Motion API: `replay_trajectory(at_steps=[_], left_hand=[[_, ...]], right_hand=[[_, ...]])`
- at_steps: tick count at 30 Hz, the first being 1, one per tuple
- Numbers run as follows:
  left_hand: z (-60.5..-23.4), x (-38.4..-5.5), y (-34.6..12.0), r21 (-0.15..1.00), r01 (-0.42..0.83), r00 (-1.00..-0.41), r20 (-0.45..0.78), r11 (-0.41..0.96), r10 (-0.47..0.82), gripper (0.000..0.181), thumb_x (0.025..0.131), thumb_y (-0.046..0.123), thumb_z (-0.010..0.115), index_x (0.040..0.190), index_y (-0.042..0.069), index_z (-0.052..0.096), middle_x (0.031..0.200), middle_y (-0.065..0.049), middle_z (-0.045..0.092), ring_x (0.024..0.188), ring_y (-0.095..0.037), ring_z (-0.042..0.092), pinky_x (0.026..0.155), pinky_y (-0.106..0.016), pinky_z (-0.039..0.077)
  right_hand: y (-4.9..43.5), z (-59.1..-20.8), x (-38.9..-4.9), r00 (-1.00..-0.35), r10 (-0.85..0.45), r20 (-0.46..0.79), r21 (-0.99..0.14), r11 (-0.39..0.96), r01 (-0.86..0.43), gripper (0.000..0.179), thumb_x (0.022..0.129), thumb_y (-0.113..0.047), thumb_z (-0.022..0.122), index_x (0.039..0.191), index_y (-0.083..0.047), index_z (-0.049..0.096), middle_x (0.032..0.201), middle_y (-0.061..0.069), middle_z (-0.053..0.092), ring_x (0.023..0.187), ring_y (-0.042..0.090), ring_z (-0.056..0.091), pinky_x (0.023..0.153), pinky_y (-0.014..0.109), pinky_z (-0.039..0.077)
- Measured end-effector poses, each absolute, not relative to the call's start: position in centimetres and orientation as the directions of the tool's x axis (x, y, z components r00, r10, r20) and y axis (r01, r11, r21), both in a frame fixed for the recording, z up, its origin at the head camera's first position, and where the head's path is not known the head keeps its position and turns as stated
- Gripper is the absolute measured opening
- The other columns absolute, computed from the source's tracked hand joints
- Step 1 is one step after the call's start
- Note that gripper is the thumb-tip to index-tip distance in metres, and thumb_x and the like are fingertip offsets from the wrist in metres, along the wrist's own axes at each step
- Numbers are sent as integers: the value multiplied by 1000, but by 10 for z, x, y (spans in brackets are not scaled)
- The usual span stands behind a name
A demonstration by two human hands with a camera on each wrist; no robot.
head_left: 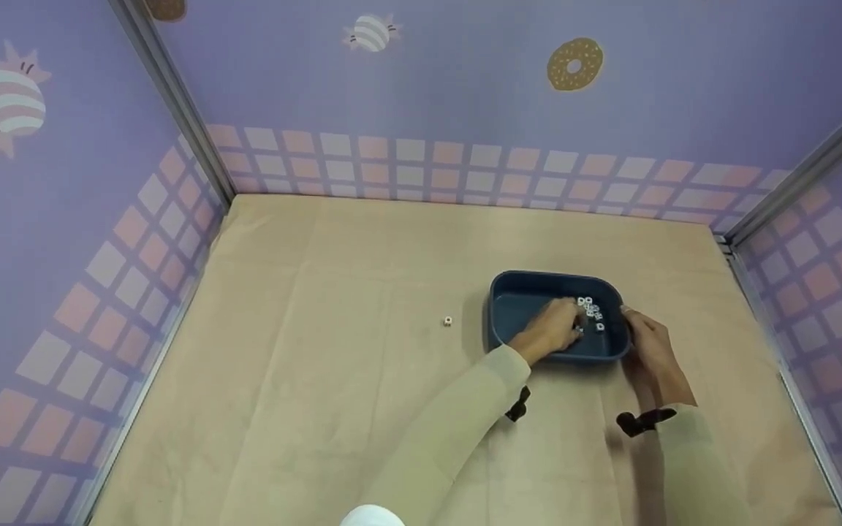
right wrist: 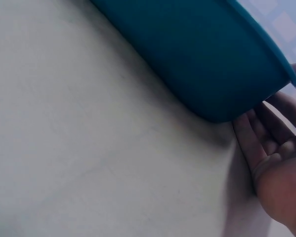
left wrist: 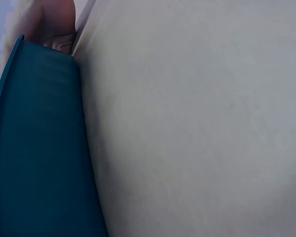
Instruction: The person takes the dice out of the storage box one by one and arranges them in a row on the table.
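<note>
A dark blue rectangular bin (head_left: 523, 307) stands on the cloth, right of the middle. Several small white dice (head_left: 590, 310) lie inside it, mostly toward its right end. My left hand (head_left: 554, 325) reaches in over the front rim, fingers curled downward; one die (head_left: 579, 332) shows at its fingertips. My right hand (head_left: 651, 342) grips the bin's right end. In the right wrist view, the fingers (right wrist: 246, 136) lie against the outer wall near the corner. The left wrist view shows the bin's outer wall (left wrist: 39, 148), with the left hand's own fingers hidden.
A single die (head_left: 448, 321) lies on the beige cloth (head_left: 333, 329) left of the bin. Purple patterned panels (head_left: 450, 88) enclose the back and both sides. A white round object (head_left: 371, 516) shows at the bottom edge.
</note>
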State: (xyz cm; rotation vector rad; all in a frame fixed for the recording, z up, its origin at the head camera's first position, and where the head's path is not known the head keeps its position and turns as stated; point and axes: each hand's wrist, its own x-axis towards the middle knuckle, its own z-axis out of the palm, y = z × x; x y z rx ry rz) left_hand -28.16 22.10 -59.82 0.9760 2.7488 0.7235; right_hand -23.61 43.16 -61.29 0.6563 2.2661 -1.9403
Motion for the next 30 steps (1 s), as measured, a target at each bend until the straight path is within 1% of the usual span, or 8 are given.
replay_trajectory(at_steps=[6,9,12,14,16,22,26,30], left_hand=[[-593,-283,222,473,566,-782,49,675,621,16,102,18,73,116,20,80,110,6,70,100,-7,64,86,-19,53],[-590,-284,221,481,554,-802,92,679,590,16,103,20,71,117,20,79,110,6,69,100,-7,64,85,-18,53],[-586,-284,217,541,519,-833,144,662,535,16,103,22,72,118,19,78,110,6,67,98,-5,62,83,-17,52],[-582,-284,212,590,505,-842,174,630,511,16,103,22,73,117,18,78,110,6,67,98,-4,62,83,-15,50],[-575,-284,205,635,501,-840,194,588,506,15,102,21,74,116,17,78,110,6,67,98,-5,64,82,-13,49],[-544,-283,167,715,535,-798,255,450,546,14,102,18,74,113,10,76,109,1,67,102,-16,69,82,-11,48],[-531,-278,132,725,551,-785,283,412,551,12,103,18,73,111,10,75,108,0,67,97,-11,67,83,-11,49],[-524,-272,90,729,566,-772,307,384,556,11,103,15,72,110,7,74,107,-7,68,94,-14,66,85,-22,56]], right_hand=[[436,-602,-237,-916,205,-345,-905,186,383,79,107,-57,55,163,-4,38,171,14,31,159,30,25,129,44,21],[441,-594,-239,-922,136,-363,-899,211,385,81,106,-58,57,165,-6,36,166,12,41,153,25,39,126,41,30],[447,-587,-241,-918,64,-391,-898,192,396,73,108,-51,58,160,-4,42,128,7,62,111,14,59,102,33,48],[450,-583,-243,-908,9,-418,-894,176,413,64,110,-45,57,156,-3,44,104,-3,55,87,8,48,86,32,48],[452,-579,-244,-898,-36,-439,-888,169,428,57,112,-42,54,151,-2,44,94,-4,47,77,11,41,79,34,46],[454,-574,-248,-882,-62,-467,-874,182,450,52,113,-39,52,149,-3,43,100,-3,51,80,11,46,78,35,46],[454,-575,-247,-883,-62,-465,-878,161,451,44,115,-34,49,144,-1,44,92,-4,46,78,12,42,73,32,43],[452,-576,-245,-885,-74,-459,-883,147,445,38,115,-33,49,136,-1,47,89,-4,44,77,13,42,72,31,42]])
